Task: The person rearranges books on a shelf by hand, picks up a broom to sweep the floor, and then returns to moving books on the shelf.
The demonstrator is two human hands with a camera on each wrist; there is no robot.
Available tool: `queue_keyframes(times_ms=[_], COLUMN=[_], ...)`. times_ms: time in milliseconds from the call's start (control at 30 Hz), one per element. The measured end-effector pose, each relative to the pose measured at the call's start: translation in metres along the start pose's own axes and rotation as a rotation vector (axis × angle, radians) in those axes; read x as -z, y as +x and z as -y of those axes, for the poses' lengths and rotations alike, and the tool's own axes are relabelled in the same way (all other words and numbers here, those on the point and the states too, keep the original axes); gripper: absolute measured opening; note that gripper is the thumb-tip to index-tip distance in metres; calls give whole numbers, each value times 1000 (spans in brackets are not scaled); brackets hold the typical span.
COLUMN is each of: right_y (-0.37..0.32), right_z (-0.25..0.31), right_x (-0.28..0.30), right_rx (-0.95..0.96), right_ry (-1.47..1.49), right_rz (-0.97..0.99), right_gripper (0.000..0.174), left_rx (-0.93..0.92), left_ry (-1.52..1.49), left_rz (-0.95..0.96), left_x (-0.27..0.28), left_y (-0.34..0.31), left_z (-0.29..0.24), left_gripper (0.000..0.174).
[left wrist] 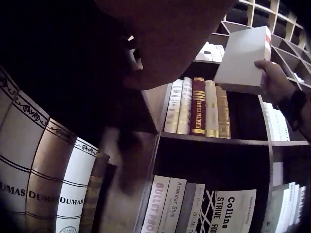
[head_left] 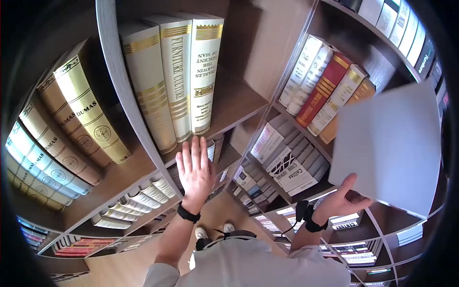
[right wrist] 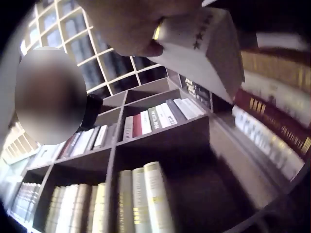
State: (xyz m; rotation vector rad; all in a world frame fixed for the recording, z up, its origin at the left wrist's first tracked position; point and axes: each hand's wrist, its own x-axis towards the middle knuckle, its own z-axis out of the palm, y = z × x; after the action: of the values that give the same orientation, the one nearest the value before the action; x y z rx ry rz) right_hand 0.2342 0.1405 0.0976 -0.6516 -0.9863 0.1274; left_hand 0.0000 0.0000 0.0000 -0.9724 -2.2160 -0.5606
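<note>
My right hand [head_left: 342, 198] grips a thick book with a plain white cover [head_left: 387, 148], the thumb lying on the cover near its lower edge. In the right wrist view small dark stars show on this white book [right wrist: 221, 53]. My left hand [head_left: 196, 170] has its fingers straight, fingertips right at the shelf edge below the white Charles Darwin book [head_left: 204, 76]. Beside that book stand a Furniture Culture book [head_left: 176, 81] and another cream book with gold bands [head_left: 149, 91]. The left hand looms dark and close in the left wrist view.
A wooden upright [head_left: 125, 91] divides off a row of Dumas books [head_left: 91, 112] on the left. To the right, a red book [head_left: 325, 88] leans among white and tan ones, above a Collins book [head_left: 301, 177]. Shelves surround the person's body and feet.
</note>
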Motion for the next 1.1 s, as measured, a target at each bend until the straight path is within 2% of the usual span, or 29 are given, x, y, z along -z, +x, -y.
queue_keyframes(times_ms=[67, 133, 200, 267, 300, 333, 367, 400, 433, 500, 567, 600, 633, 700, 800, 833, 900, 933, 967, 1033, 1100], right_y=[-6, -29, -46, -74, -87, -105, -118, -122, -128, -144, -160, -161, -166, -165, -162, -158, -149, -149, -145, -123, -90], right_z=[4, -6, -3, -20, -20, -39, -38, -22, -17, -2, -10, -6, -7, -3, 2, 1, 1, -3, -6, -15, -30], right_x=[-6, -43, -82, -125, -144, -166, -179, -183, -188, -189, -203, -203, -209, -206, -208, -205, -196, -194, -185, -173, -156], right_rx=[-156, -125, -258, -277, -360, -133, -137, -253, -192, -430, -281, -364, -319, -416, -447, -507, -352, -184, -166, 80, 95], right_ry=[173, 270, 488, 540, 606, 564, 658, 778, 683, 888, 892, 962, 959, 954, 1040, 947, 673, 690, 717, 635, 495], right_rz=[240, 386, 600, 745, 793, 802, 834, 894, 963, 1058, 1040, 1068, 1071, 1188, 1207, 1288, 1340, 1254, 1235, 1110, 971], right_gripper=[57, 57, 60, 60, 58, 56, 54, 55, 59, 64, 68, 72, 73, 74, 74, 77, 78, 80, 80, 81, 68], left_rx=[16, -10, -15, -7, -17, -9, 0, -4, -12, 1, 3, 2, 2, 3, 2, 0, 1, 10, 18, 14, 18], left_ry=[-10, -62, -68, -52, -46, -24, -3, 4, 14, 3, -2, 6, 13, 14, 29, 46, 38, 42, 46, 48, 59], left_rz=[-7, -58, -40, -40, -48, -37, -24, -42, -54, -33, -26, -26, -24, -23, -29, -27, -50, -46, -46, -56, -46], left_x=[2, -6, -2, 0, 1, 1, 2, -1, -1, 0, 2, 2, 2, 2, 2, 1, 1, -1, -3, -2, -2], left_y=[-1, 8, 1, 3, 4, 4, 2, 2, 3, 2, 2, 3, 2, 2, 3, 2, 3, 1, 2, 3, 3], left_z=[-3, 3, -1, -2, -2, -3, -4, -3, -3, -5, -5, -6, -6, -7, -7, -8, -9, -9, -10, -12, -12], left_gripper=[69, 71, 71, 71, 71, 71, 71, 71, 71, 71, 72, 72, 72, 72, 72, 72, 73, 74, 75, 75, 69])
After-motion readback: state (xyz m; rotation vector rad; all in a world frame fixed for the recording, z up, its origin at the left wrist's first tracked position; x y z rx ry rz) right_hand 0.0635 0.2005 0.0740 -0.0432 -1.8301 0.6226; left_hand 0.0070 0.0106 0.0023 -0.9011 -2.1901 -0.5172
